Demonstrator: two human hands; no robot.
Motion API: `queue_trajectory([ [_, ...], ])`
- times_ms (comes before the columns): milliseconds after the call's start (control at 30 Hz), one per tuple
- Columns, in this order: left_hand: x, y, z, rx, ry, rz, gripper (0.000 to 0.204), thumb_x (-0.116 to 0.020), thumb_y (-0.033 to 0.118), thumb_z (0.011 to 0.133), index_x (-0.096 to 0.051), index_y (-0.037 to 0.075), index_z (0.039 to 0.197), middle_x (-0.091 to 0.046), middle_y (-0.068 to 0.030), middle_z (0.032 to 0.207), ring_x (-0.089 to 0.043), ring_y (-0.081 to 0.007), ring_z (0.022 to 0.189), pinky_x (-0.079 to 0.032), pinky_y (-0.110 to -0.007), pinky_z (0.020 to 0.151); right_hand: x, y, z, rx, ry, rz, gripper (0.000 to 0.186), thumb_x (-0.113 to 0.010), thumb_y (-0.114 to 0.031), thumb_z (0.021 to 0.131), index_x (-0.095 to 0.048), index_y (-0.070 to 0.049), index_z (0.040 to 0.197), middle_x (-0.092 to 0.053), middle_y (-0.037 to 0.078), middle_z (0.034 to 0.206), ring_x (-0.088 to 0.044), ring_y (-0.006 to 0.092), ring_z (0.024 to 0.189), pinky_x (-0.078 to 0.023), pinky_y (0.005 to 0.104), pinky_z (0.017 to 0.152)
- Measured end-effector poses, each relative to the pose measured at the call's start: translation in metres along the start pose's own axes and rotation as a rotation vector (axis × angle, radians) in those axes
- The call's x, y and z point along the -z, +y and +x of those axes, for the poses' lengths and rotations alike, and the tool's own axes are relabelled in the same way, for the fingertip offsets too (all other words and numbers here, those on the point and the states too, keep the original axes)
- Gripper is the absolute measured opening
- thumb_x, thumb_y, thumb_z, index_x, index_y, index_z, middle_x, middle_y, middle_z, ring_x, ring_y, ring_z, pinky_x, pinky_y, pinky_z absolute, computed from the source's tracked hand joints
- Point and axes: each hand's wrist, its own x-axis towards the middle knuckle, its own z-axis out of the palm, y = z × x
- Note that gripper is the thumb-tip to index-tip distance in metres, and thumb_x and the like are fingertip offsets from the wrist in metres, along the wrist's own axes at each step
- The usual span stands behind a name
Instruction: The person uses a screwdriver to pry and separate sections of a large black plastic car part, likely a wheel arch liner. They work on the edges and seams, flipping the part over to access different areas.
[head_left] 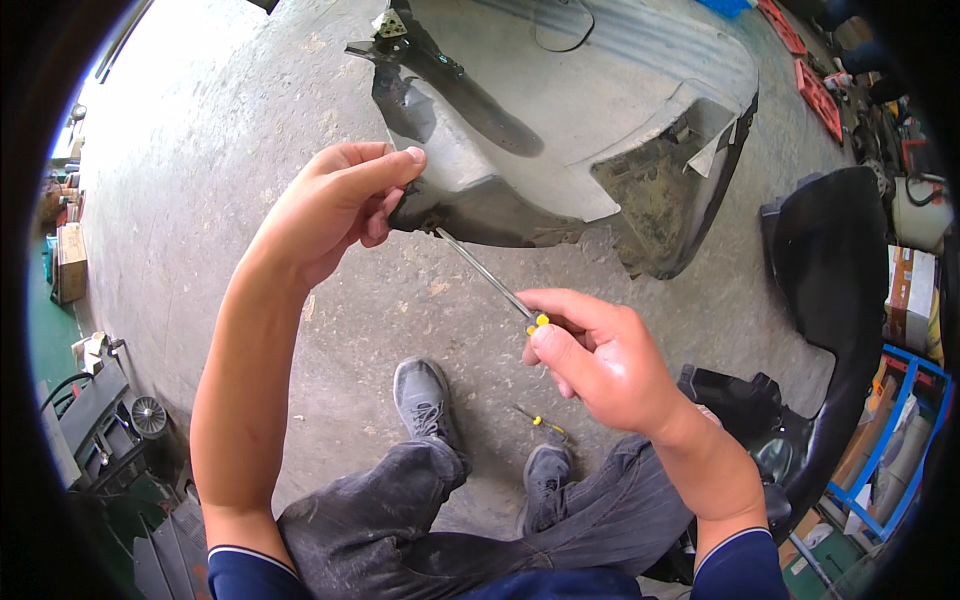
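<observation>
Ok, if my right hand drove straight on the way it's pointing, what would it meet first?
The near edge of the moulded plastic panel, beside your left hand: the screwdriver in your right hand points there. Its tip looks to be at that edge, though depth is unclear.

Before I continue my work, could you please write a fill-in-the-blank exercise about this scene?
1. The right hand grips a screwdriver whose handle shows bright ____ parts.
2. The left hand holds a large panel, mostly ____ in colour.
3. A second tool lies on the floor, nearer the ____ shoe.
4. The frame at the picture's right side is ____.
Missing words: yellow; grey; right; blue.
</observation>
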Motion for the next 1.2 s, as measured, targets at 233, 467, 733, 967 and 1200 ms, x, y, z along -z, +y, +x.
queue_trajectory([
  [233, 0.003, -0.001, -0.003, -0.003, 0.006, 0.052, 0.033, -0.068, 0.033, 0.093, -0.056, 0.013, 0.07, -0.052, 0.0066, 0.062, -0.048, -0.003, 0.052, -0.036, -0.02, 0.05, -0.004, -0.007, 0.007, -0.196, -0.085, 0.258, 0.038, -0.054, -0.017, 0.101, -0.055, 0.003, 0.133, -0.067, 0.008, 0.088, -0.052, 0.0056, 0.055, -0.039, 0.0199, 0.046],
  [467, 0.001, -0.001, -0.007, -0.008, 0.039, 0.133, 0.034, -0.069, 0.035, 0.092, -0.057, 0.012, 0.07, -0.052, 0.0052, 0.063, -0.05, -0.0046, 0.053, -0.038, -0.021, 0.05, -0.008, 0.002, 0.006, -0.436, -0.143, 0.86, 0.034, -0.046, -0.014, 0.102, -0.052, 0.004, 0.13, -0.064, 0.011, 0.087, -0.049, 0.0081, 0.048, -0.037, 0.0202, 0.038],
  [733, 0.001, -0.004, -0.01, -0.013, 0.033, 0.142, 0.037, -0.068, 0.036, 0.092, -0.056, 0.011, 0.069, -0.053, 0.0038, 0.063, -0.051, -0.0059, 0.055, -0.039, -0.022, 0.052, -0.024, 0.0, 0.0, -0.484, -0.128, 1.086, 0.031, -0.046, -0.015, 0.103, -0.053, 0.002, 0.128, -0.062, 0.009, 0.087, -0.05, 0.0082, 0.052, -0.039, 0.021, 0.039],
  [967, -0.003, 0.0, -0.012, -0.043, 0.048, 0.199, 0.039, -0.067, 0.038, 0.093, -0.058, 0.008, 0.069, -0.053, 0.0028, 0.064, -0.052, -0.0074, 0.057, -0.04, -0.024, 0.053, -0.039, -0.016, -0.005, -0.325, 0.067, 0.557, 0.028, -0.055, -0.016, 0.101, -0.056, -0.002, 0.126, -0.059, 0.002, 0.084, -0.049, 0.0048, 0.057, -0.036, 0.0193, 0.043],
  [1200, -0.015, -0.012, -0.015, -0.051, 0.049, 0.294, 0.041, -0.065, 0.038, 0.094, -0.064, 0.002, 0.076, -0.058, -0.0002, 0.065, -0.055, -0.0076, 0.06, -0.042, -0.025, 0.055, -0.036, -0.015, -0.016, -0.338, 0.058, 0.366, 0.033, -0.056, -0.016, 0.099, -0.056, 0.002, 0.126, -0.056, -0.001, 0.082, -0.046, 0.0035, 0.059, -0.038, 0.021, 0.05],
])
